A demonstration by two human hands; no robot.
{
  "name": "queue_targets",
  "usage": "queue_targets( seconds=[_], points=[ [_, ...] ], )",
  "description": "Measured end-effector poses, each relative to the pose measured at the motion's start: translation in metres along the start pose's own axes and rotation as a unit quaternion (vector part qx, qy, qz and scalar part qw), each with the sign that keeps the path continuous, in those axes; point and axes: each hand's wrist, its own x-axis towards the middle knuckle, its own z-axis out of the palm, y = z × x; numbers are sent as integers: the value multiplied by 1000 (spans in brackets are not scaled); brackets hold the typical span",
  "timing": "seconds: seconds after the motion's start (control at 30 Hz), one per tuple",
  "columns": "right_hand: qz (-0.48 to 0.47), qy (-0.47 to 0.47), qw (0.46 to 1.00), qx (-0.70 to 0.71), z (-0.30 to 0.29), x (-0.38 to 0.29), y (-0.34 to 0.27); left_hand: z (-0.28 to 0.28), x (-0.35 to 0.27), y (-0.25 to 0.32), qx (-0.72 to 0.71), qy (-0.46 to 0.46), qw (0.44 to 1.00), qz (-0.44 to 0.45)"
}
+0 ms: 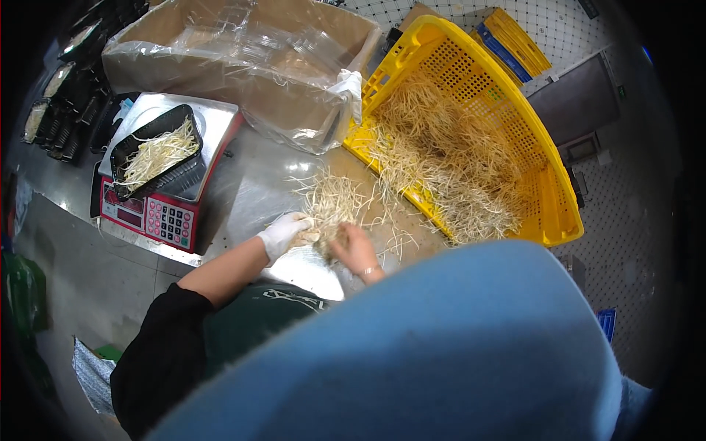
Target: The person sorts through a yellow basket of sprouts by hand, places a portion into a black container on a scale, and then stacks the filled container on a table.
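Observation:
My left hand [285, 236], in a white glove, grips a bunch of bean sprouts [332, 199] on the metal tabletop. Close to its right, my bare right hand [356, 252] has its slightly blurred fingers around the brownish root end of the bunch. Loose sprouts [401, 240] lie scattered right of the hands. A yellow perforated plastic crate [543, 151] rests tipped on its side, with a large tangle of sprouts and brown roots [449, 129] inside. On the left, a black plastic tray [187, 116] of pale sprouts sits tilted on a red digital scale [220, 118].
Behind the scale stands a cardboard box [165, 69] with a plastic liner and clear plastic containers [265, 47]. Stacked black trays [71, 118] occupy the far left. A white cloth or glove [348, 88] hangs on the box corner. Blue fabric [419, 342] covers much of the lower view.

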Motion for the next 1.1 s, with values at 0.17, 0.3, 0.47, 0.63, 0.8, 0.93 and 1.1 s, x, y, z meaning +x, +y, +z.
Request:
queue_targets(
  seconds=[0.17,0.3,0.47,0.63,0.8,0.93,1.1],
  points=[
    [86,2,970,226,-14,-36,48,-33,-38,1,18,9,1000,-23],
    [100,-53,955,276,25,-7,44,-14,-11,-1,124,-50,990,-34],
    [41,40,924,378,33,-4,-2,38,-2,4,56,4,992,110],
    [62,-29,952,299,-5,-36,45,-16,-27,34,109,26,992,62],
    [116,32,963,242,16,-63,98,-45,-41,38,75,99,992,18],
    [109,78,975,175,6,-52,75,-53,-47,39,18,100,995,23],
    [-135,103,981,-97,19,-30,18,-39,-44,42,32,103,994,26]
  ],
)
